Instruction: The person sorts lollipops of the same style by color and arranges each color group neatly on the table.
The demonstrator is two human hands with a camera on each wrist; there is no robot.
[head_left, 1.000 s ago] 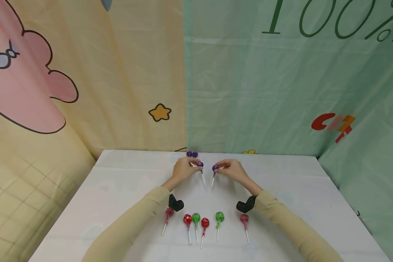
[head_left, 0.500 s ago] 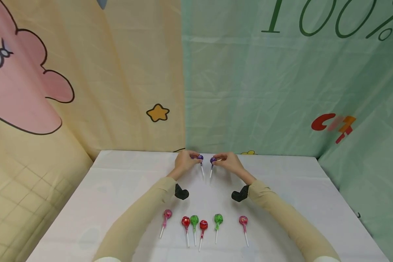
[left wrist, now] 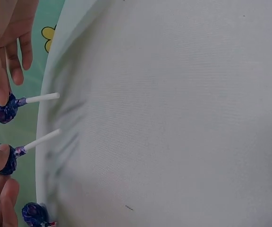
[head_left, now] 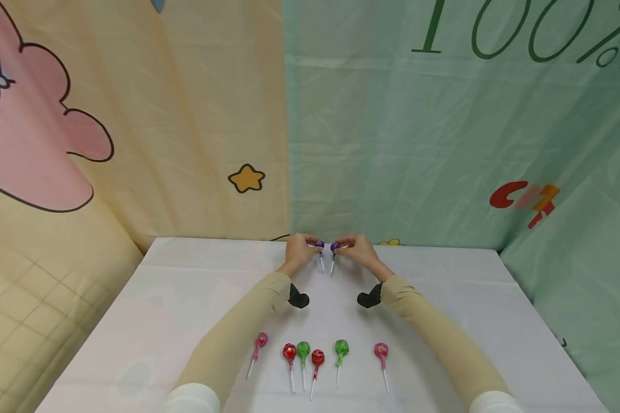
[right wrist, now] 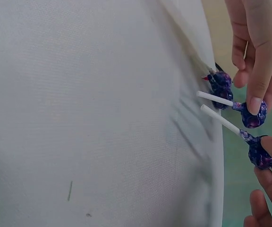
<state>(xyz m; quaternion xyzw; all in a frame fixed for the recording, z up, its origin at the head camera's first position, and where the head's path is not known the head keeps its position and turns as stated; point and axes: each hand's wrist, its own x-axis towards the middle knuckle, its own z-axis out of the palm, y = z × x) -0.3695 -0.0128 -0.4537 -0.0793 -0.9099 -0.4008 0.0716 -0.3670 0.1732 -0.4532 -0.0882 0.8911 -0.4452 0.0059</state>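
Note:
At the table's far edge, my left hand pinches a purple-wrapped lollipop by its candy ball. My right hand does the same with a second purple lollipop, just to the right. Both white sticks point back toward me, side by side with a small gap, as the left wrist view shows with the upper stick and lower stick. Two more purple lollipops lie together at the edge by my left hand, hidden behind it in the head view.
Nearer me, a loose row lies on the white table: a pink lollipop, a red one, a green one, another red, another green and another pink. A printed curtain hangs behind.
Both hands have moved away from me to the far edge, carrying their purple lollipops closer together. The two purple lollipops lying there have become covered by my left hand in the head view.

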